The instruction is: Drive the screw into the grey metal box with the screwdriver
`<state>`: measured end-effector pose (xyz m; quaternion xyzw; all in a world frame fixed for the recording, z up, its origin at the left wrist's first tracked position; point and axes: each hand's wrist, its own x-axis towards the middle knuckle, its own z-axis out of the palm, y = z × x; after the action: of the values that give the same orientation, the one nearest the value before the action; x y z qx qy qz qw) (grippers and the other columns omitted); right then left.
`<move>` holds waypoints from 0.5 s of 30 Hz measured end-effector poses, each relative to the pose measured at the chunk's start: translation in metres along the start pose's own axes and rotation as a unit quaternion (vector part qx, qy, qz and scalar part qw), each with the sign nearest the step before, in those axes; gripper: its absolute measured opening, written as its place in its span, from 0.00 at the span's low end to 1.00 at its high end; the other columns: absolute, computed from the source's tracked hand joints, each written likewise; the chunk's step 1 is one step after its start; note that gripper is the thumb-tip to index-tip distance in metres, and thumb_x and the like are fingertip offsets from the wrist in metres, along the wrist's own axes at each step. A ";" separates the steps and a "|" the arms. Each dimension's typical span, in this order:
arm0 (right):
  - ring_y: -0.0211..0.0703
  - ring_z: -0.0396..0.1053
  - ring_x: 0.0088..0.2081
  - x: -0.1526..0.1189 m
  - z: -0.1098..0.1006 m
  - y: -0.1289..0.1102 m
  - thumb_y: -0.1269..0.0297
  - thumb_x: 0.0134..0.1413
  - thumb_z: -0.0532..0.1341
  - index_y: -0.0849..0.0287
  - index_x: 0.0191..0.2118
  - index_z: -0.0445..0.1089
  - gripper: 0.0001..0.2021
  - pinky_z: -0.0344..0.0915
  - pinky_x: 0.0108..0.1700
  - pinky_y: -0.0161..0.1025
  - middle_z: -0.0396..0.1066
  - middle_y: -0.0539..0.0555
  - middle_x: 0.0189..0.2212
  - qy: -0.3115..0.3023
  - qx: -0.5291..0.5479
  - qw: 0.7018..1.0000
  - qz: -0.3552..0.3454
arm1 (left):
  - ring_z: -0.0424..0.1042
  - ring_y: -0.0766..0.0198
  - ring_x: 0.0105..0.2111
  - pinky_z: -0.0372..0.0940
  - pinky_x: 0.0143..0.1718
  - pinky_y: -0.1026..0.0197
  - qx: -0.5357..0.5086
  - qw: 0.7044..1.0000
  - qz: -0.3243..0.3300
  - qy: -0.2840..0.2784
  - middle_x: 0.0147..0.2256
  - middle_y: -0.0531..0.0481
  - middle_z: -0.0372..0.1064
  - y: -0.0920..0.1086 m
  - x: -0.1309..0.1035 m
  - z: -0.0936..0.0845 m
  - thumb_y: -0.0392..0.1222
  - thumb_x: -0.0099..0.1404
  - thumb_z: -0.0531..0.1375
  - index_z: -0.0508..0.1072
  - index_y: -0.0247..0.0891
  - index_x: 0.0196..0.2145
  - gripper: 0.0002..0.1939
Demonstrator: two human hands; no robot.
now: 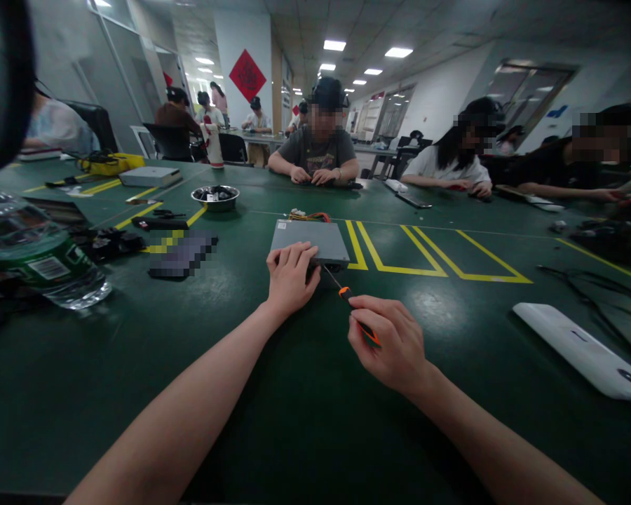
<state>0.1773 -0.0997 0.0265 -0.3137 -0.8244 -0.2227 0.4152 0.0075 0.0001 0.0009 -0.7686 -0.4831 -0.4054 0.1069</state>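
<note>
A grey metal power supply unit [315,235] lies flat on the green table, with a bundle of coloured wires [310,216] at its far side. My left hand [293,277] grips its near left corner, fingers on top and thumb against the front face. In my right hand [389,340] is a screwdriver [345,294] with an orange and black handle. Its thin shaft slants up to the left, and the tip is at the near face of the unit, around its right half. Whether the tip sits in a screw is too small to tell.
A steel bowl [215,198] with small dark parts stands beyond my left hand. A water bottle [42,252] is at left, a white device [583,351] and black cables [599,294] at right. Yellow tape [410,271] marks the table. Several people sit around it.
</note>
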 end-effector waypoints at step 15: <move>0.41 0.70 0.36 -0.008 -0.011 0.017 0.76 0.44 0.59 0.57 0.40 0.61 0.15 0.67 0.36 0.40 0.70 0.54 0.35 0.029 -0.030 0.999 0.029 | 0.58 0.54 0.53 0.45 0.52 0.49 0.002 1.000 0.003 -0.007 0.51 0.47 0.63 -0.001 -0.001 0.000 0.42 0.62 0.52 0.63 0.44 0.50 0.17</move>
<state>0.1985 -0.0973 0.0281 -0.3429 -0.7957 -0.2440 0.4355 0.0066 -0.0003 0.0003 -0.7727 -0.4825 -0.3985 0.1063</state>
